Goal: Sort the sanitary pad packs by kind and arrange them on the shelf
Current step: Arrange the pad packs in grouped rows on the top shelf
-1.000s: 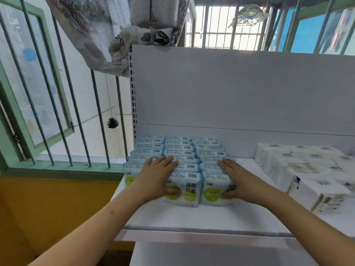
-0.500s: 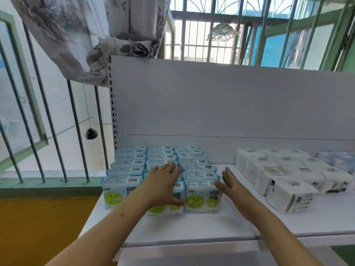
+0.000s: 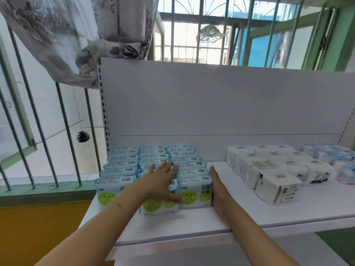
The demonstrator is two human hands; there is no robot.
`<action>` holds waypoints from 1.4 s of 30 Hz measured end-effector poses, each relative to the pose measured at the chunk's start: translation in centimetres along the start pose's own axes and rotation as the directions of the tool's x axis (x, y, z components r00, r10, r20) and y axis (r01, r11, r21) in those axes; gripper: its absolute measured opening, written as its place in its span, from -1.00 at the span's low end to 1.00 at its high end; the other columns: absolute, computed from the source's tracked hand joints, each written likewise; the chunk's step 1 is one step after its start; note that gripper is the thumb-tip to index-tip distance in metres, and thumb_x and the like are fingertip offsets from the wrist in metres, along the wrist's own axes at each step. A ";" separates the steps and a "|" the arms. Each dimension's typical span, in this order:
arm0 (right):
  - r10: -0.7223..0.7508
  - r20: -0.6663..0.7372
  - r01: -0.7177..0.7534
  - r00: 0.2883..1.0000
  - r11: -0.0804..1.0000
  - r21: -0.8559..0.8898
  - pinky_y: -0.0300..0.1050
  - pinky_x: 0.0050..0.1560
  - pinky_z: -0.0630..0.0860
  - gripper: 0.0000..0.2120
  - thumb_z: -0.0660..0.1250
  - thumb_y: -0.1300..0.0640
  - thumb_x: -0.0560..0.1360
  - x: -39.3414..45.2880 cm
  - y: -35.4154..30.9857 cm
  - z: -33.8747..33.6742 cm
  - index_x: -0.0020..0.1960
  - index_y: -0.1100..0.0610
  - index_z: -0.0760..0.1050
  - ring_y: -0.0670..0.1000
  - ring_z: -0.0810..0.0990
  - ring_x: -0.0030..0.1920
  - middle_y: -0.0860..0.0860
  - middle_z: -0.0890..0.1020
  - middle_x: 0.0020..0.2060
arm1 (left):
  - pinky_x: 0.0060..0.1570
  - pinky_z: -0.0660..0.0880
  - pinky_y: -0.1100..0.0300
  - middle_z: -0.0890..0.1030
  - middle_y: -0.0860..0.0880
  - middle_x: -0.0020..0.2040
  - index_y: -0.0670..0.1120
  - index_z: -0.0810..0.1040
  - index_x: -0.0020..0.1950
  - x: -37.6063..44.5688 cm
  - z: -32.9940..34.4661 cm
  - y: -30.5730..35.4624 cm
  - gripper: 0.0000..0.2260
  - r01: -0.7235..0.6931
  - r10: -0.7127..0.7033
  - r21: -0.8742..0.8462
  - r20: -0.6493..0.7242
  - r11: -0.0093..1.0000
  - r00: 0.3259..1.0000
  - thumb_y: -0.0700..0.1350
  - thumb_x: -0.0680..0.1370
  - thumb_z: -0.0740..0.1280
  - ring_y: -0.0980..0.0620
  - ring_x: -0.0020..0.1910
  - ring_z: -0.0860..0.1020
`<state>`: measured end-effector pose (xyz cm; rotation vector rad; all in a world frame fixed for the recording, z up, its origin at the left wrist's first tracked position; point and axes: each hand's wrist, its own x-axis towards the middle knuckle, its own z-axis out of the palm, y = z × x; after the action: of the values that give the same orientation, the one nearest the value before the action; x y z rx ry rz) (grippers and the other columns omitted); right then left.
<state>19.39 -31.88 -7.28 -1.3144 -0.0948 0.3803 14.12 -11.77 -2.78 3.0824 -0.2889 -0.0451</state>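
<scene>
The blue-and-green packs [image 3: 153, 169] stand on the white shelf [image 3: 249, 212] at its nine o'clock end, in three columns running back to the rear panel [image 3: 211, 104]. I count about six packs in each column, roughly eighteen, though the back rows blur together and the middle column is partly hidden. The middle column's front pack [image 3: 159, 205] sits proud of its neighbours, toward six o'clock.

The left hand [image 3: 161, 181] lies flat, fingers straight and spread, on top of the middle column, thumb against the front of the right column. The right hand [image 3: 218, 189] stands on edge with straight fingers together, pressed to the three o'clock side of the block.

These look like light, soft film-wrapped packs: slippery and apt to buckle or slide out of line. They are best pushed with flat palms on broad faces, or lifted by the two short ends.

At about two o'clock is a block of white packs [image 3: 269, 169], perhaps ten or so. Beyond them, at three o'clock, is a mottled blue-pink group [image 3: 334, 158], cut off by the frame and too unclear to count.
</scene>
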 end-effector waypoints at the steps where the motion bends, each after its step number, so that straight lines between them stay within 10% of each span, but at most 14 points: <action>1: -0.014 -0.049 0.011 0.999 0.998 -0.058 0.09 0.38 0.39 -0.40 0.01 -0.31 0.59 -0.3 -0.3 -0.5 0.41 0.04 0.43 0.10 0.54 0.30 0.06 0.59 0.28 | 0.55 -0.25 -0.07 -0.20 -0.03 0.62 0.02 -0.23 0.62 0.1 -0.7 0.6 0.00 -0.016 0.015 -0.047 -0.006 0.999 1.000 0.45 0.44 0.24 0.02 0.60 -0.21; 4: -0.214 -0.210 0.152 0.954 0.949 -0.276 0.02 0.55 0.08 -0.33 -0.02 -0.37 0.56 -1.6 -1.1 -2.9 0.56 -0.06 0.19 -0.05 0.21 0.52 -0.10 0.24 0.53 | 0.53 -0.14 0.11 -0.05 0.09 0.63 0.09 -0.06 0.63 0.7 -2.8 4.7 -0.21 -0.124 0.068 -0.267 -0.209 0.956 0.976 0.37 0.53 0.19 0.09 0.60 -0.04; 9: -0.578 -0.366 0.433 0.730 0.804 -0.407 -0.10 0.43 0.29 -0.59 0.01 -0.18 0.66 -6.2 -3.1 -9.4 0.39 -0.10 0.44 -0.16 0.41 0.37 -0.21 0.49 0.34 | 0.47 0.28 0.09 0.34 0.14 0.50 0.09 0.28 0.54 4.3 -1.2 14.2 -0.45 -0.359 0.000 -0.662 -0.476 0.658 0.879 0.25 0.59 0.21 0.16 0.44 0.33; 13: -0.693 -0.418 0.406 0.588 0.700 -0.588 -0.14 0.32 0.37 -0.73 0.13 0.03 0.67 -8.4 -5.0 -16.7 0.32 -0.11 0.45 -0.15 0.45 0.30 -0.17 0.52 0.28 | 0.48 0.26 0.09 0.29 0.15 0.51 0.10 0.21 0.55 7.2 2.1 20.3 -0.39 -0.344 -0.048 -0.767 -0.436 0.541 0.898 0.25 0.56 0.28 0.17 0.46 0.29; 19: -0.476 -0.366 0.160 0.800 0.756 -0.634 -0.04 0.39 0.37 -0.36 0.39 -0.05 0.51 -5.5 -4.3 -27.2 0.51 -0.01 0.23 -0.02 0.39 0.38 -0.03 0.32 0.46 | 0.51 0.20 -0.01 0.12 0.12 0.57 0.12 0.02 0.59 12.6 7.0 26.2 0.02 -0.248 -0.040 -0.727 -0.354 0.640 0.934 0.54 0.29 0.30 0.10 0.54 0.12; 24: -0.598 -0.210 0.265 0.773 0.605 -0.751 -0.45 0.03 0.40 -0.65 0.22 -0.03 0.62 -2.5 -5.4 -30.5 0.38 0.00 0.42 -0.27 0.50 0.09 -0.06 0.50 0.22 | -0.04 0.43 0.53 0.50 0.11 0.10 0.06 0.42 0.19 15.3 6.1 28.2 -0.88 -0.180 -0.404 -0.946 -0.282 0.271 0.870 -0.03 0.65 0.23 0.28 0.05 0.51; 29: -0.610 0.059 0.346 0.790 0.365 -0.864 -0.29 0.00 0.44 -0.68 0.08 -0.08 0.66 1.6 -8.5 -30.0 0.02 -0.08 0.60 -0.14 0.51 -0.01 -0.19 0.58 -0.08 | 0.01 0.55 -0.02 0.67 -0.09 0.03 -0.09 0.59 -0.02 18.2 7.5 27.1 -0.73 -0.002 -0.509 -0.957 -0.156 0.291 0.846 -0.12 0.68 0.11 -0.06 -0.05 0.60; 34: -0.539 0.200 0.227 0.818 -0.017 -0.974 -0.03 0.03 0.37 -0.49 -0.10 -0.15 0.66 3.3 -9.9 -28.8 -0.37 -0.06 0.36 0.03 0.46 -0.11 -0.07 0.55 -0.33 | 0.01 0.58 0.15 0.64 0.07 0.08 0.06 0.59 0.17 18.7 9.3 26.4 -0.81 0.097 -0.497 -0.897 -0.146 0.432 0.855 -0.06 0.61 0.25 0.12 0.01 0.62; 42: -0.534 0.231 0.259 0.813 -0.024 -0.965 -0.09 0.02 0.20 -0.43 -0.10 -0.18 0.65 3.5 -9.5 -29.1 -0.28 0.00 0.54 -0.01 0.39 -0.06 -0.09 0.58 -0.31 | -0.27 0.47 0.27 0.61 0.01 -0.25 -0.10 0.53 -0.16 18.6 9.7 26.4 -0.91 0.120 -0.639 -0.882 -0.230 0.456 0.734 -0.18 0.54 0.32 0.07 -0.28 0.51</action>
<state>32.87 -59.57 -6.27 -2.6168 -0.6692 -0.5431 27.14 -41.52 -11.70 1.9748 0.4148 0.5232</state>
